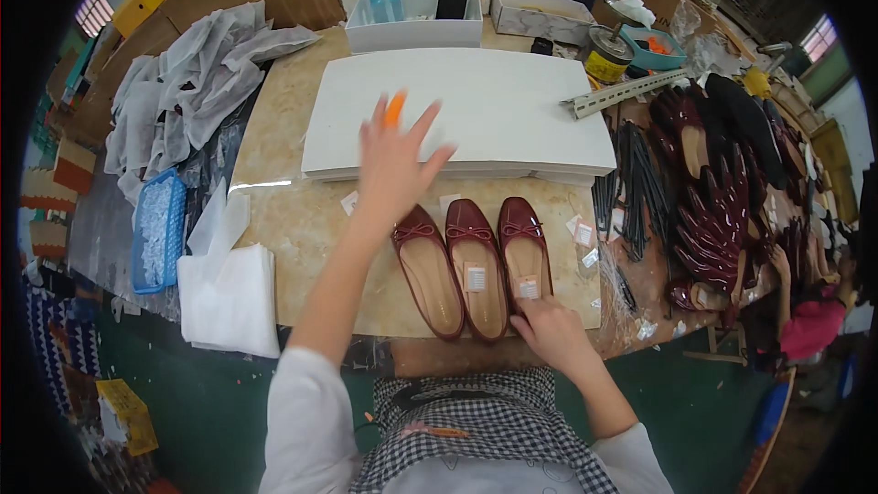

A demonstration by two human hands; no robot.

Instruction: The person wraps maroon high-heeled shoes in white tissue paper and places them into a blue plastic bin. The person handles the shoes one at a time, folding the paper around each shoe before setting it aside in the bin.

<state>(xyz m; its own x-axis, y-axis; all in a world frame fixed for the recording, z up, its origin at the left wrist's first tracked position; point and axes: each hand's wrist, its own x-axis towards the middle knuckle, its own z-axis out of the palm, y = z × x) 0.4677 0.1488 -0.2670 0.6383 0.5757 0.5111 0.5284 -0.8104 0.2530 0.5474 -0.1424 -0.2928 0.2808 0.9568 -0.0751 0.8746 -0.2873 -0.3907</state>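
Three dark red ballet flats with small bows lie side by side on the table, toes pointing away from me. My left hand [398,160] is open with fingers spread, over the near edge of a white box-like stack [457,110]; one finger has an orange covering. Below it are the left flat [428,274] and the middle flat [477,274], which has a pale label inside. My right hand [551,331] is closed around the heel of the right flat [523,229], where another label shows. Part of that heel is hidden by my fingers.
White tissue sheets [229,302] and a blue basket [157,233] sit at the left. Glossy dark red shoes [718,229] pile up at the right beside black strips [633,183]. A metal rail [631,93] rests across the white stack's corner. Another person [814,325] works at far right.
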